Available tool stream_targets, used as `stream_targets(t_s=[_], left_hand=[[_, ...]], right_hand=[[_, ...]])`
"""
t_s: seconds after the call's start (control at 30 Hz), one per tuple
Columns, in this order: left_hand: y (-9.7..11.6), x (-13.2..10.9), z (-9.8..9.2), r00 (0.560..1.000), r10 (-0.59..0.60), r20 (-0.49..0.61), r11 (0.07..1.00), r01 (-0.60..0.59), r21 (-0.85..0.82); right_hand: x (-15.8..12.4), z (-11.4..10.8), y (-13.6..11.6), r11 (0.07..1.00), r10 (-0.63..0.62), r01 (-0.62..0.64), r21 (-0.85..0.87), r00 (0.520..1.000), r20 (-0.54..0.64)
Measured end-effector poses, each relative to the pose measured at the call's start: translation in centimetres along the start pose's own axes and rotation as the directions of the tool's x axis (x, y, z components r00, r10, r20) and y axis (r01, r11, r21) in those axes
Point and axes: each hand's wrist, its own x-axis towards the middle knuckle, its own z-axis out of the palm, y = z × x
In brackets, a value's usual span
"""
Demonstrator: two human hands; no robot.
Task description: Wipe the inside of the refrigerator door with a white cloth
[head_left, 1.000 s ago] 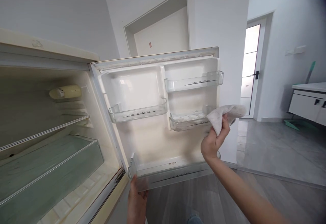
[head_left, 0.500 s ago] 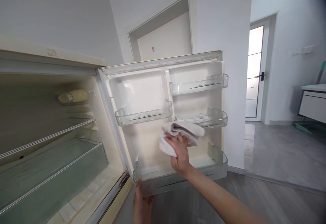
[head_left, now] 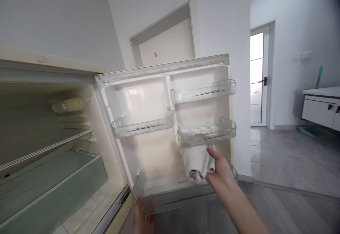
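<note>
A white cloth (head_left: 198, 159), bunched and folded, is in my right hand (head_left: 221, 170), whose fingers close round its right side. It is in front of the inner door panel, just below the middle right door shelf (head_left: 207, 134). My left hand (head_left: 143, 216) grips the left end of the bottom door shelf (head_left: 183, 196), a clear plastic bin; its thumb shows at the front and the other fingers are partly seen through the plastic. The fridge door (head_left: 148, 156) stands wide open, its cream lining facing me.
On the left is the fridge interior with a glass shelf (head_left: 47, 149), a greenish drawer (head_left: 66, 191) and a yellowish lamp cover (head_left: 68, 104). Two more door shelves hang higher: an upper left one (head_left: 143, 126) and an upper right one (head_left: 204, 92). A white cabinet (head_left: 318, 108) stands far right.
My right hand has carried the cloth right and down, from the door's middle to beneath the middle right shelf. My left hand keeps its hold on the bottom shelf. The view has shifted slightly.
</note>
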Motion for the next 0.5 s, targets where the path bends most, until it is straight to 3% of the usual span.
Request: stream_targets(t_s=[0.1,0.2,0.5], left_hand=[[0.0,-1.5,0.3,0.997,0.069,0.032,0.998,-0.069,0.009],[-0.3,-1.9,0.2,0.99,0.125,0.069,0.992,-0.124,-0.018],[-0.3,-0.6,-0.2,0.997,0.055,0.049,0.998,-0.054,-0.013]], right_hand=[[-0.9,3.1,-1.2,0.977,-0.016,-0.001,0.212,0.997,0.079],[-1.3,4.4,-2.3,0.947,-0.032,-0.01,0.321,0.992,0.125],[-2.2,0.7,-7.6,0.935,-0.072,0.066,0.347,0.997,0.004]])
